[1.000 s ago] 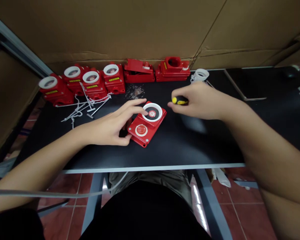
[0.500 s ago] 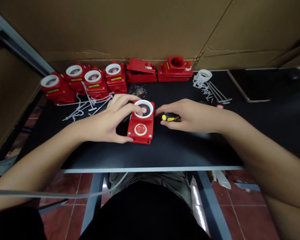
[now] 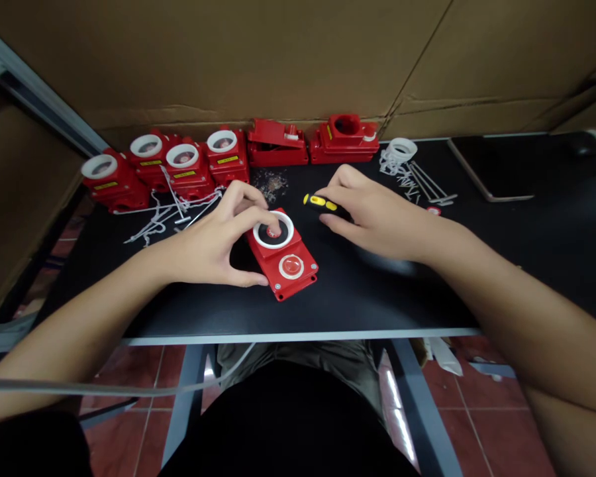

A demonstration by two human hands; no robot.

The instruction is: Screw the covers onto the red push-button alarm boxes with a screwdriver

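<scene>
A red switch box [image 3: 283,258] with a white ring on top and a round red button lies on the black table [image 3: 357,298] in front of me. My left hand [image 3: 218,238] grips its left side, fingers curled over the white ring. My right hand [image 3: 372,212] is closed on a black and yellow screwdriver [image 3: 320,202], whose handle points left toward the box.
Several finished red boxes [image 3: 179,165] stand in a row at the back left, with white plastic ties [image 3: 163,212] in front of them. Two more red housings [image 3: 312,139] sit at the back middle. A white ring and metal pins [image 3: 412,169] lie at the right. Cardboard walls the back.
My left hand has turned the box so its button end now points toward the lower right. My right hand with the screwdriver has shifted back and forth beside the box.
</scene>
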